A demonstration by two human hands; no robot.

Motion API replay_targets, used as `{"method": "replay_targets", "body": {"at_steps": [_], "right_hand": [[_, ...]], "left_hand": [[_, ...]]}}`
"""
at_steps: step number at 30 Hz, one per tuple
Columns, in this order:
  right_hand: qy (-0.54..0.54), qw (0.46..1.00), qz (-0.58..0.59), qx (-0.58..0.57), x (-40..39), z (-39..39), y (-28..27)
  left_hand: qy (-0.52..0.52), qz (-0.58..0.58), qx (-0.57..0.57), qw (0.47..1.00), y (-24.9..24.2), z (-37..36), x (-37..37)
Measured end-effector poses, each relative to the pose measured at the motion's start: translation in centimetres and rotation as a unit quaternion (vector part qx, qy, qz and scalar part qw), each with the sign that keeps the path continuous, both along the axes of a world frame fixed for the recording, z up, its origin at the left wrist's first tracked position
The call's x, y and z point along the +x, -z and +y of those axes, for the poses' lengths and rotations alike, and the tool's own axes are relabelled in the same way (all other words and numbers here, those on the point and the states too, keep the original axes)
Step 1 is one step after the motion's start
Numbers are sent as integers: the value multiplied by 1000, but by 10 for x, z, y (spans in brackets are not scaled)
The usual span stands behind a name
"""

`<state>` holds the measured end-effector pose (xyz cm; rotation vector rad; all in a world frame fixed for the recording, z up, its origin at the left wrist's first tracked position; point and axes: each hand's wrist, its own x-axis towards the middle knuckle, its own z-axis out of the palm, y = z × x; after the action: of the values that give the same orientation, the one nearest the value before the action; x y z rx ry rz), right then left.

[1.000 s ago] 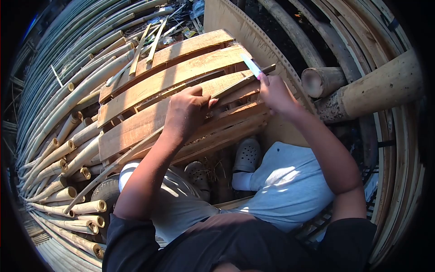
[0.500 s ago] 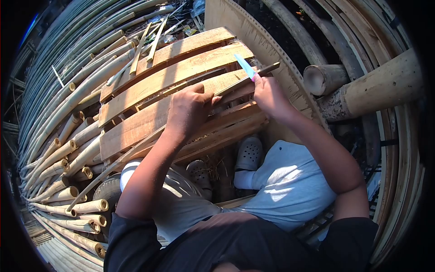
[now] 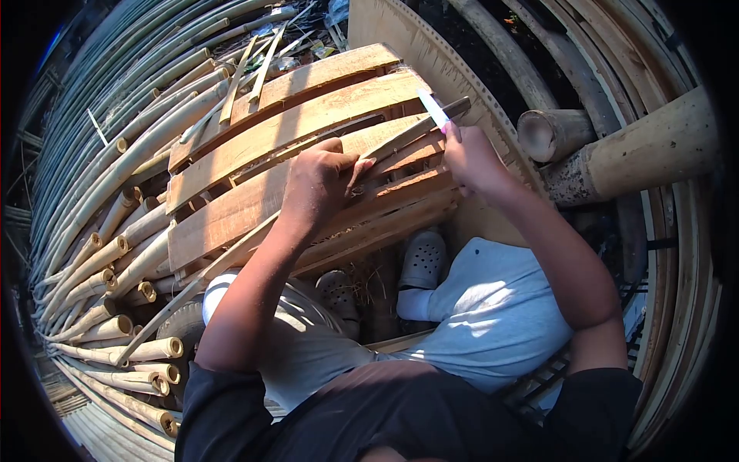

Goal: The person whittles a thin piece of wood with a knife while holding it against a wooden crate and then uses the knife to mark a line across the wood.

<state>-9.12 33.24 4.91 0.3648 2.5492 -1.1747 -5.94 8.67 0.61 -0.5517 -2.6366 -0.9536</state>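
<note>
My left hand point(image 3: 319, 181) is closed around a long, narrow bamboo strip point(image 3: 412, 135). The strip slants over a slatted wooden platform point(image 3: 223, 231), its far end reaching past the platform's right corner. Behind my left hand it carries on under the forearm to the lower left. My right hand point(image 3: 473, 158) grips a knife point(image 3: 433, 109) near the far end of the strip. The knife's pale blade points up and away across the strip; a bit of pink handle shows at the fingers, and the rest is hidden in the fist.
Stacked bamboo poles point(image 3: 127, 169) fill the left side. Loose thin strips point(image 3: 265, 65) rest on the platform's far edge. A curved wooden board point(image 3: 462, 73) stands behind it. A thick bamboo pole point(image 3: 647, 146) juts in from the right. My clog shoes point(image 3: 423, 262) are below the platform.
My right hand and the knife have shifted a little to the right, toward the strip's far end. That end has risen slightly, and the strip shows a wider face. My left hand has barely moved.
</note>
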Motion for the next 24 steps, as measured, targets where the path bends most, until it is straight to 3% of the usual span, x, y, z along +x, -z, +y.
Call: {"method": "replay_targets", "body": {"at_steps": [3,6,12,15,17,18,20,21,24], "right_hand": [[-70,997,8,29,25,-23,-6],[2,1000,-16,16,2,-1,-10],[-72,997,2,15,17,-9,-9],[-30,996,59,57,4,15,-22],[-71,953,269,120,0,29,-11],[-72,952,272,121,0,28,-6],[-220,859,449,108,5,25,0],[-265,844,438,158,9,23,1],[-298,828,450,152,8,16,20]], "left_hand": [[-3,-9,-7,1000,3,0,-1],[2,-8,11,1000,1,1,0],[-3,-7,1,1000,0,-2,1],[-21,11,-9,1000,-4,1,5],[-21,40,-28,999,-5,1,7],[-19,68,-51,996,-6,1,8],[-16,71,-53,996,-7,3,8],[-10,73,-57,996,-6,4,9],[-12,53,-63,997,-4,4,10]]}}
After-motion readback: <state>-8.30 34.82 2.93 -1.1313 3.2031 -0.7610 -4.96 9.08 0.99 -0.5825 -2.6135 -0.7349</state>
